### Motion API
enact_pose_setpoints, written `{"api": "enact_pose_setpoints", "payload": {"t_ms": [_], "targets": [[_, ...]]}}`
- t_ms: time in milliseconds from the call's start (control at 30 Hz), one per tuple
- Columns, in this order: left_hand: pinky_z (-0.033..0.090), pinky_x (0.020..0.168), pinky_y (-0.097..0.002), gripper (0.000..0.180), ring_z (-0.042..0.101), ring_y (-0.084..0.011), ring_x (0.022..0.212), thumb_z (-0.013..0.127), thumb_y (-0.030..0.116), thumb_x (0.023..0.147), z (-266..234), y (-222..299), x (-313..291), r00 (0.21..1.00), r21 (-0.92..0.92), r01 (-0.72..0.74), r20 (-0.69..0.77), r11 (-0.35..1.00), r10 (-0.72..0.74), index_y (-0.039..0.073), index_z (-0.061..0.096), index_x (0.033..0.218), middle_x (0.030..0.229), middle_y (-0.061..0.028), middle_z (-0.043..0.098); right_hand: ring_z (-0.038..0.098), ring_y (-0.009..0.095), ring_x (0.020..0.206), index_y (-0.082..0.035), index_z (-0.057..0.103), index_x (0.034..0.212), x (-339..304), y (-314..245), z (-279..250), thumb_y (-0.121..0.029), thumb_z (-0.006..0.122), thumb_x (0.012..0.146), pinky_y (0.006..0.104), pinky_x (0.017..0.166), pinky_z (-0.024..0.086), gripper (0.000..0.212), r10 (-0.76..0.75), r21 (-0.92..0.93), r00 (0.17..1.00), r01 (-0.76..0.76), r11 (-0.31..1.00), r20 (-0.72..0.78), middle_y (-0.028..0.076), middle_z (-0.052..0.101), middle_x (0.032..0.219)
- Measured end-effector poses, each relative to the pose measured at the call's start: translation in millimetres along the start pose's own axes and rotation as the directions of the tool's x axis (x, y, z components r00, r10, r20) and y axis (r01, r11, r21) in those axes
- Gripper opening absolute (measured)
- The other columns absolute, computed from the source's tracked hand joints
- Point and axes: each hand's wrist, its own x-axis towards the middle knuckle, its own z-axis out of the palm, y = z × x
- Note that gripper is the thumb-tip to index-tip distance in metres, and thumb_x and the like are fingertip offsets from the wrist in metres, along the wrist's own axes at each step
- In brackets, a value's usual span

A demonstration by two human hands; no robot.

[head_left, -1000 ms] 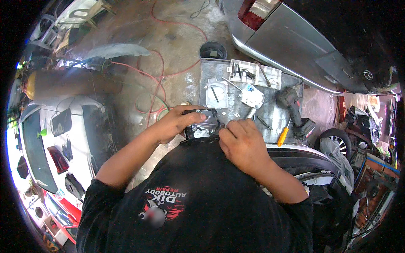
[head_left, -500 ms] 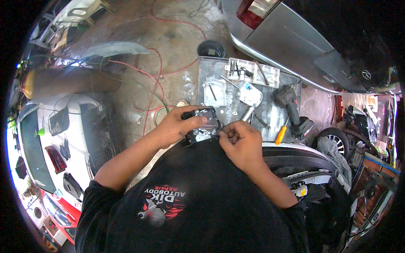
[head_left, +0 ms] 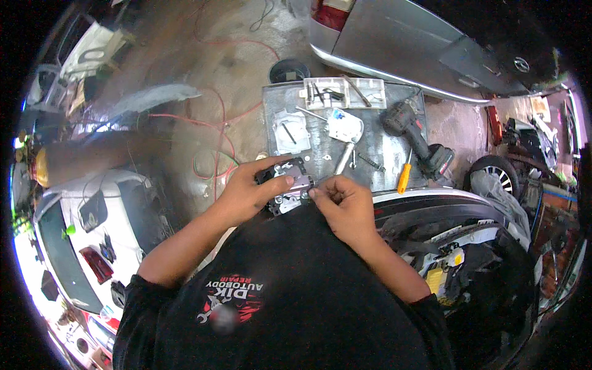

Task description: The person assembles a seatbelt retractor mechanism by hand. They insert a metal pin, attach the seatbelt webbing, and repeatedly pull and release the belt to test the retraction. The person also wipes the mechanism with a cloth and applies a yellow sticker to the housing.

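A small black mechanical assembly [head_left: 285, 187] with grey and shiny metal parts is held up close to my shirt, near the table's front edge. My left hand [head_left: 250, 188] grips it from the left, thumb across its top face and fingers around the far side. At its right edge, my right hand [head_left: 345, 203] is closed, with thumb and forefinger pinched together and the other fingers curled. Whatever lies in that pinch is too small or hidden to make out. Beyond my hands lies a white plastic housing [head_left: 299, 139] with a thin dark rod across it.
On the metal table [head_left: 327, 163] lie a white parts tray [head_left: 373, 92], a white cover [head_left: 348, 126], a ratchet [head_left: 344, 157], a cordless impact wrench [head_left: 410, 126] and an orange-handled screwdriver [head_left: 404, 179]. A black bucket [head_left: 290, 71], a red hose [head_left: 221, 111] and a silver car [head_left: 394, 49] are beyond.
The view has shifted, so the table and tools appear farther left. The assembly has turned slightly in my left hand and its top face shows more. My right fingers stay at its edge.
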Motion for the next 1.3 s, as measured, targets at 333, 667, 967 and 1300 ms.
{"api": "enact_pose_setpoints", "payload": {"t_ms": [333, 667, 967, 1300], "targets": [[0.054, 0.091, -0.0303, 0.059, 0.068, -0.0147, 0.101, 0.076, 0.033, 0.098, 8.0, -5.3, 4.3, 0.996, -0.071, 0.022, 0.082, 0.997, -0.016, -0.008, 0.064, 0.139, 0.114, -0.0131, 0.075, 0.061, 0.009, 0.068, -0.004, 0.070, 0.089, -17.3, 16.2, 4.0, -0.012, 0.085, 0.090, 0.0286, 0.064, 0.050, 0.017, 0.050, 0.258, 0.996, -0.029, 0.966, -0.077, 0.001, 0.070, 0.077], [0.054, 0.092, -0.0297, 0.055, 0.067, -0.0137, 0.103, 0.075, 0.027, 0.100, -34.9, -3.2, 13.6, 0.946, -0.028, -0.001, 0.323, 1.000, 0.010, -0.006, 0.064, 0.142, 0.116, -0.0108, 0.075, 0.060, 0.007, 0.072, -0.003, 0.070, 0.090, -44.2, 13.7, 64.6, -0.009, 0.083, 0.089, 0.0273, 0.067, 0.049, 0.014, 0.073, 0.243, 0.944, 0.008, 0.970, -0.321, 0.000, 0.068, 0.078], [0.054, 0.095, -0.0312, 0.052, 0.067, -0.0148, 0.105, 0.075, 0.024, 0.099, -78.8, -13.8, 7.1, 0.891, -0.030, -0.119, 0.438, 0.992, 0.120, -0.006, 0.065, 0.140, 0.117, -0.0107, 0.075, 0.061, 0.008, 0.066, -0.003, 0.071, 0.089, -57.3, -2.5, 129.0, -0.010, 0.084, 0.088, 0.0275, 0.064, 0.050, 0.015, 0.003, 0.136, 0.814, 0.094, 0.986, -0.580, 0.001, 0.069, 0.075], [0.054, 0.095, -0.0316, 0.058, 0.068, -0.0162, 0.106, 0.076, 0.030, 0.097, -104.8, -20.9, 1.8, 0.872, 0.011, -0.209, 0.455, 0.978, 0.182, -0.008, 0.064, 0.140, 0.117, -0.0128, 0.075, 0.063, 0.015, 0.067, -0.003, 0.070, 0.089, -63.3, -26.0, 155.0, -0.009, 0.084, 0.085, 0.0317, 0.063, 0.051, 0.015, -0.130, -0.072, 0.773, 0.109, 0.991, -0.621, 0.005, 0.068, 0.077]]}}
